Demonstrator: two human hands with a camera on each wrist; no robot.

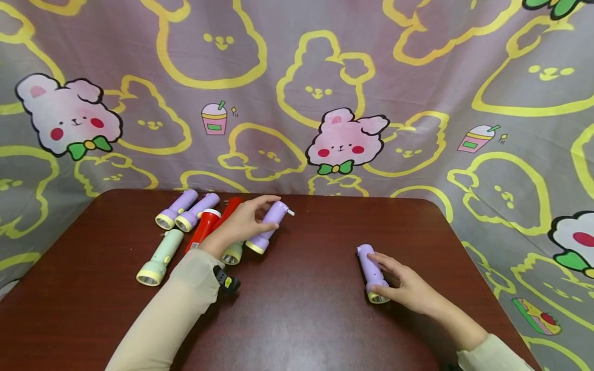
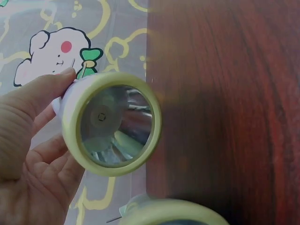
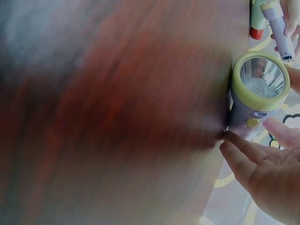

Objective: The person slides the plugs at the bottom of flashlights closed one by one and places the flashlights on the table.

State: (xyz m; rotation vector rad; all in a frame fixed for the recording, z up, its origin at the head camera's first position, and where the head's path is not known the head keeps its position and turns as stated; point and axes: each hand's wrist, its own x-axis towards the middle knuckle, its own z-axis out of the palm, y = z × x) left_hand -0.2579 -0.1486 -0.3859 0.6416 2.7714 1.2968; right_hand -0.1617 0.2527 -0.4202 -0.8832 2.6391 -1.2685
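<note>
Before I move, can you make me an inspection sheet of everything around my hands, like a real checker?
Surface: dark reddish-brown, wood-grained table, shiny in places.
Job's things: lavender tube-shaped flashlight with a pale yellow rim, near the group on the left; second lavender flashlight, farther right.
Clutter: two more lavender flashlights, red flashlights and pale green flashlights, grouped at the left; some partly hidden.
Hands: left hand holds the first flashlight, right hand the second; black wristband on the left wrist.
Cables: nothing seen.
Surroundings: greyish-pink cloth behind, printed with yellow outlines and rabbit faces.
</note>
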